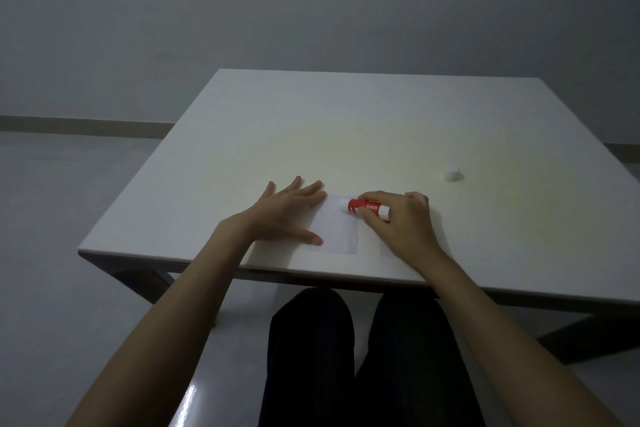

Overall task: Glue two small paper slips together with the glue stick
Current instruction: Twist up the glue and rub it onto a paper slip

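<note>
A white paper slip (337,230) lies flat near the front edge of the white table (346,121). My left hand (287,213) rests flat on the slip's left edge, fingers spread, pinning it down. My right hand (398,218) grips a red glue stick (367,209), held nearly level with its white tip touching the slip's upper part. A second slip (385,249) shows faintly under my right wrist, mostly hidden.
The glue stick's white cap (453,174) stands alone on the table to the right and farther back. The table's front edge runs just below the slips, with my dark-trousered legs under it. A grey wall and floor lie beyond.
</note>
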`<state>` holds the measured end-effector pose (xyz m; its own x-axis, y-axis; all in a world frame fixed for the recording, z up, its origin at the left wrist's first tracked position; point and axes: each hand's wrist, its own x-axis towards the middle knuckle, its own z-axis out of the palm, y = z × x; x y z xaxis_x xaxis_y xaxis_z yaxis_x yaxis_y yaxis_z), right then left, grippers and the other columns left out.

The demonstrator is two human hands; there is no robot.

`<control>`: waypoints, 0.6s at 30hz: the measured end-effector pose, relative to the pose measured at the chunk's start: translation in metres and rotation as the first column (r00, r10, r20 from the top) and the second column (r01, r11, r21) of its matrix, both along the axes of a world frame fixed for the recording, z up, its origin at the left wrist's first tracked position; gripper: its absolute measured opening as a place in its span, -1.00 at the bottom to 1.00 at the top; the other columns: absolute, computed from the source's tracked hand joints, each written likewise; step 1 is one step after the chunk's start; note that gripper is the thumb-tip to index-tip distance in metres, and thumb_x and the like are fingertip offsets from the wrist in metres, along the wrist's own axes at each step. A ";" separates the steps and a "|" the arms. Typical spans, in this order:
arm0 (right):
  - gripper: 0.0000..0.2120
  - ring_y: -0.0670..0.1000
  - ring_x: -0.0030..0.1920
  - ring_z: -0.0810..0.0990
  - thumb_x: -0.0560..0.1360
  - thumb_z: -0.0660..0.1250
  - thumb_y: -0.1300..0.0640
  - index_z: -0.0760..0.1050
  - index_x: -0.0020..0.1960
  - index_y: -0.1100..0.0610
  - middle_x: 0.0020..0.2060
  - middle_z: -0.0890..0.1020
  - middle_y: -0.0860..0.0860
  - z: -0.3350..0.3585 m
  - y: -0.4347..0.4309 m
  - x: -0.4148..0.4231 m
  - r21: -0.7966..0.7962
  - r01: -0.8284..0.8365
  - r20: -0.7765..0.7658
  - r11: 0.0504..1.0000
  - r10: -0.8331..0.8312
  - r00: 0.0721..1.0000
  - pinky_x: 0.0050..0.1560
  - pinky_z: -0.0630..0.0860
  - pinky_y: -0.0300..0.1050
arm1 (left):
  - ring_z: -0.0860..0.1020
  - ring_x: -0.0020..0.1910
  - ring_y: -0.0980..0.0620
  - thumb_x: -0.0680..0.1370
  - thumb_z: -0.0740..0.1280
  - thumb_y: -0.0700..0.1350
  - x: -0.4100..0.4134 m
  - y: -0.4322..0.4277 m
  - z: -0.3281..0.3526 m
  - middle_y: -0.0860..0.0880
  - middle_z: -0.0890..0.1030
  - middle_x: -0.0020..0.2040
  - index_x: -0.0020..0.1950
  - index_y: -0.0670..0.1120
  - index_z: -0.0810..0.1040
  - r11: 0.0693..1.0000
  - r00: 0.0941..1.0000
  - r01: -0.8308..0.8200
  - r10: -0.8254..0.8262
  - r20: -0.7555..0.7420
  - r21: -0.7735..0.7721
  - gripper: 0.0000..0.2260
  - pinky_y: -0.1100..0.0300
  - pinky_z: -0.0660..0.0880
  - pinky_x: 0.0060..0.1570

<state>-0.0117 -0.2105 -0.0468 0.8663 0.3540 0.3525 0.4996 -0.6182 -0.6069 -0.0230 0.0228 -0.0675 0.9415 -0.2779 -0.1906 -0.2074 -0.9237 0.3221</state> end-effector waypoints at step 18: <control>-0.85 -0.01 -0.18 0.59 0.41 0.43 0.09 0.65 -0.03 0.06 -0.13 0.72 -0.03 -0.009 -0.027 -0.026 0.025 -0.071 -0.034 0.997 0.072 0.997 0.13 0.43 0.10 | -0.16 0.54 -0.02 0.37 0.32 0.33 0.002 0.002 -0.003 0.12 -0.07 0.57 0.53 0.08 0.01 1.000 1.000 -0.004 0.004 -0.013 0.005 -0.14 -0.29 -0.21 0.41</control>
<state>-0.0372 -0.2371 -0.0562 0.8509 0.4074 0.3317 0.5204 -0.5664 -0.6391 -0.0212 0.0247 -0.0701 0.9400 -0.2731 -0.2045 -0.1993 -0.9261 0.3204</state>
